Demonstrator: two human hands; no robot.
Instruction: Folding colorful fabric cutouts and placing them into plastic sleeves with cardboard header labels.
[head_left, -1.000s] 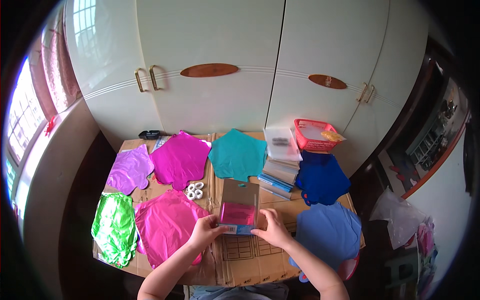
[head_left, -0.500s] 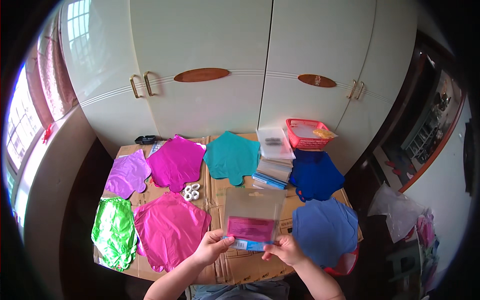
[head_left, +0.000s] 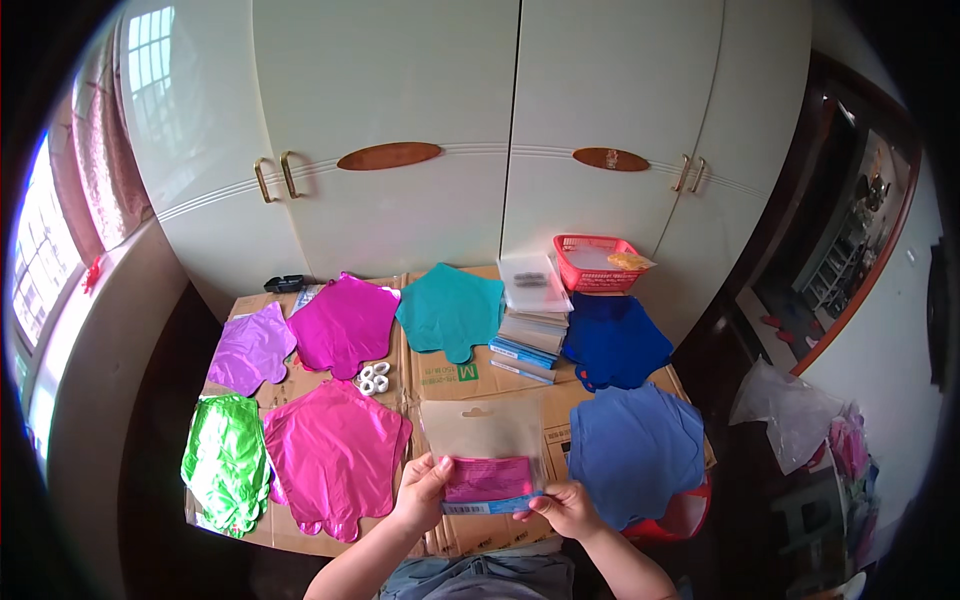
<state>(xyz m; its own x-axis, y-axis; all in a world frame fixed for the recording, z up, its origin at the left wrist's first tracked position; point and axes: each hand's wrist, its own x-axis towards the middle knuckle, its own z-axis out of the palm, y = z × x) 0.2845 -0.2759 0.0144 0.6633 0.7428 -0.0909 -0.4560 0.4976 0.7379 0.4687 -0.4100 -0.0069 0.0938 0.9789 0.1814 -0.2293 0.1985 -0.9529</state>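
Observation:
Both my hands hold a clear plastic packaging bag (head_left: 485, 428) with a hang hole at the top, a pink folded piece inside and a blue strip along the bottom. My left hand (head_left: 425, 490) pinches its left edge, thumb in front beside the pink piece. At its lower right corner, my right hand (head_left: 567, 508) grips the blue strip between thumb and fingers. Behind the bag lies a stack of similar flat packages (head_left: 530, 338) with blue ends. Left of the bag is a pile of pink deflated foil balloons (head_left: 338, 455); to the right is a greyish-blue pile (head_left: 635, 450).
The cardboard-covered table (head_left: 395, 480) also bears teal (head_left: 450, 312), magenta (head_left: 345, 320), lilac (head_left: 250, 345), green (head_left: 225, 465) and dark blue (head_left: 618, 340) foil piles. Several white rolls (head_left: 373, 379) lie mid-left. A red basket (head_left: 598, 270) stands at the back, before white cabinets (head_left: 390, 80).
The view has shifted slightly. My left hand has slid higher along the bag's left edge, and the bag has tipped so its top leans farther back. Both hands keep hold of it.

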